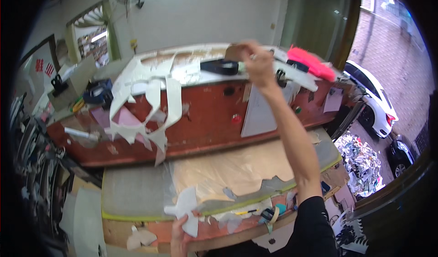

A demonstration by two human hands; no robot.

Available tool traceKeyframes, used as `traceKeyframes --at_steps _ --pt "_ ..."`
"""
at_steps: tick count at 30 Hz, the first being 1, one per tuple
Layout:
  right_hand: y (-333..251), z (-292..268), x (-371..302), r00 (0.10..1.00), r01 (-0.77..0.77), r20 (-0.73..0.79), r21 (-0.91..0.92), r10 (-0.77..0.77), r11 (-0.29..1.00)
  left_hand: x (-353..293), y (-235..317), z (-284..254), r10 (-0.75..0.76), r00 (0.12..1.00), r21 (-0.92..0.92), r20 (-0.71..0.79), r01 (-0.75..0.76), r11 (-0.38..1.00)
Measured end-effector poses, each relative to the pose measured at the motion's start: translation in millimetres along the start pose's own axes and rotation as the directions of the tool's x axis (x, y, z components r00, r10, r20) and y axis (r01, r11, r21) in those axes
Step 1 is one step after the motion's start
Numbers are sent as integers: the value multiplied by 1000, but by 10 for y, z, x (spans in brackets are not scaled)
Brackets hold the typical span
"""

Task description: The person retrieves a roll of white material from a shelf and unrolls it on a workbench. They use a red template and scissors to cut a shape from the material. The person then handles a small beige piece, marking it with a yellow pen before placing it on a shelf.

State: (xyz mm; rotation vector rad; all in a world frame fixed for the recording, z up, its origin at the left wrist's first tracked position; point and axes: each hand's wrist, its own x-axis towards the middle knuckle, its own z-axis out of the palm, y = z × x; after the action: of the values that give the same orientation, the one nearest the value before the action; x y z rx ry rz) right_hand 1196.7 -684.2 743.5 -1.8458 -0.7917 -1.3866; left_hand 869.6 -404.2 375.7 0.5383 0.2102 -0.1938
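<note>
My left hand (pixel 179 235) is at the near edge of the bench. Its thumb and fingers grip a light grey flat cut piece (pixel 186 207) with pointed, irregular edges. My right arm reaches far forward, and my right hand (pixel 260 67) is raised at the upper shelf. Its fingers are closed and somewhat blurred, at the edge of a small brown flat piece (pixel 234 52) that they appear to pinch. Just left of that hand lies a black tool-like block (pixel 220 67) on the shelf. Below, a beige sheet (pixel 228 166) covers part of the grey padded work surface (pixel 137 188).
White cut-out scraps (pixel 173 102) hang over the red shelf front (pixel 205 115). A bright pink piece (pixel 310 62) lies at the shelf's right. Tape rolls (pixel 273 215) and a yellow pen (pixel 246 212) are along the near ledge. Scraps (pixel 362 161) are heaped outside, near a white car (pixel 372 97).
</note>
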Motion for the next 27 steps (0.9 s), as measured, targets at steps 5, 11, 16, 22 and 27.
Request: traceKeyframes --at_steps 5,11,16,22,27 --pt "-878 -765 -867 820 -572 356 483 448 663 327 -193 365 69 993 95 94 -78 992" --pt "-1226 -956 -2623 106 -990 881 137 462 -34 456 -751 946 -140 959 -60 248 160 985" --pt "-1163 -980 -3458 -27 -976 806 107 591 -192 351 -1039 740 -252 935 -89 251 281 955" --pt "-1165 -1173 -3885 -59 -992 829 12 556 -123 159 -1087 552 -378 918 148 123 359 921" --pt "-1289 -1283 -4178 125 -990 778 135 616 31 -19 -1092 534 -411 906 187 99 389 902"
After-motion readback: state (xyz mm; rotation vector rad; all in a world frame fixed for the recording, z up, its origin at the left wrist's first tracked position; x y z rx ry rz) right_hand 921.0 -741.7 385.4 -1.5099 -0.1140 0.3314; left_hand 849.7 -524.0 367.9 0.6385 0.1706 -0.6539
